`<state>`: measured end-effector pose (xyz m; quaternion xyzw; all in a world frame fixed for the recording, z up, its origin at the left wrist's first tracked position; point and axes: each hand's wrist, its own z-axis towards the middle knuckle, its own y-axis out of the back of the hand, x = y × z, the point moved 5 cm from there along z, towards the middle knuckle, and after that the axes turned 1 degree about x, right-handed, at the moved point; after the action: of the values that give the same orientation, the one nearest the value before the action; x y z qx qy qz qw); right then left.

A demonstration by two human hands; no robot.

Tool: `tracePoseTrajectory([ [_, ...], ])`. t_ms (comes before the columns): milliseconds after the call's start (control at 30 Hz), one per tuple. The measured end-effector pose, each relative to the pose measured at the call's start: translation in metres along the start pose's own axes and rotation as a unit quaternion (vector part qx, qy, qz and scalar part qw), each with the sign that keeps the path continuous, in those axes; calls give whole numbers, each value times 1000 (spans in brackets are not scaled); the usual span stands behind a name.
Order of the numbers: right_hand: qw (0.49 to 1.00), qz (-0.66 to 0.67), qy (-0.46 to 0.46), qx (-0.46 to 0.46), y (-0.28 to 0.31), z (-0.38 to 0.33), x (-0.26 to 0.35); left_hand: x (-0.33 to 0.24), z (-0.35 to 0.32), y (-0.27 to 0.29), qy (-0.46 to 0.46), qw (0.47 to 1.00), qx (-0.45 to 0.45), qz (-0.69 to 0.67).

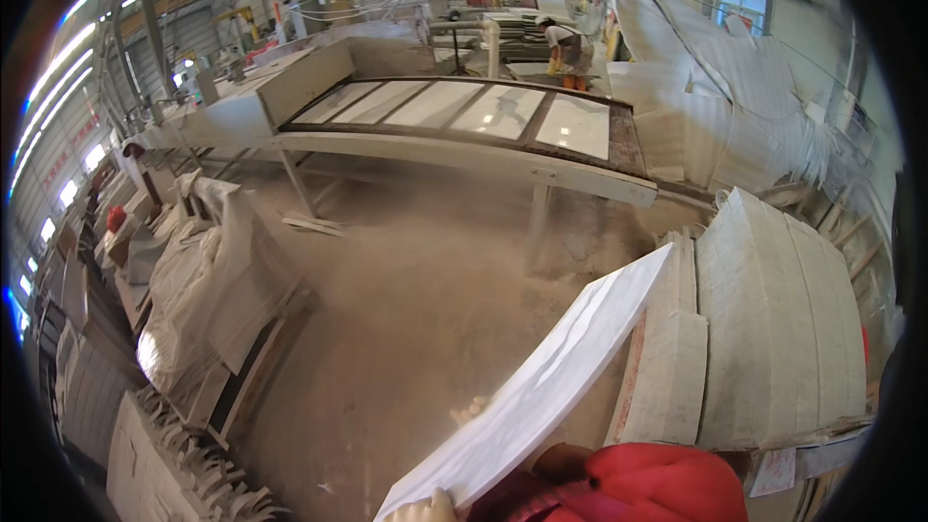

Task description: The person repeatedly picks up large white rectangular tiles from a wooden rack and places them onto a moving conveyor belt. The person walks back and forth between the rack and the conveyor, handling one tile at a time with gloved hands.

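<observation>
A long white stone slab [541, 382] with grey veins lies tilted across the lower right, its far end raised toward the stacks on the right. My left hand [425, 507], apparently in a pale glove, grips the slab's near end at the lower edge of the picture. My right arm, in a red sleeve, passes behind the slab. The fingertips of my right hand [471, 411] curl round the slab's far long edge; the rest of that hand is hidden by the slab.
Ahead, a conveyor table [464, 142] carries several white slabs. Pale slabs [783, 319] lean in stacks at right, close to the held slab's tip. At left stands a plastic-covered stack [217, 271]. Dusty floor [387, 329] lies between. Behind the conveyor a person [568, 50] bends over.
</observation>
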<state>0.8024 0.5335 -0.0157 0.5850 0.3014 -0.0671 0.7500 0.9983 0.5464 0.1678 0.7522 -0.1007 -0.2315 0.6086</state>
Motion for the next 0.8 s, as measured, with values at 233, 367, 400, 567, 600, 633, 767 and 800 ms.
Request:
tracePoseTrajectory([
  [233,967,228,-113,23,-50,41,-73,-23,120,24,-87,996,14,-32],
  [367,958,244,-150,35,-93,57,-121,-40,198,28,-111,990,70,-50],
  [400,956,245,-158,38,-104,61,-135,-44,218,30,-112,988,87,-57],
  [567,948,255,-183,55,-163,60,-207,-73,317,23,-93,992,88,-21],
  [600,947,258,-182,58,-172,59,-222,-80,336,25,-94,993,65,-20],
  [633,946,259,-186,58,-179,58,-235,-82,348,28,-95,994,42,-21],
  [767,941,262,-207,64,-209,60,-286,-101,393,51,-123,978,-135,-101],
  [800,940,259,-212,64,-215,61,-298,-110,408,51,-122,982,-116,-82],
])
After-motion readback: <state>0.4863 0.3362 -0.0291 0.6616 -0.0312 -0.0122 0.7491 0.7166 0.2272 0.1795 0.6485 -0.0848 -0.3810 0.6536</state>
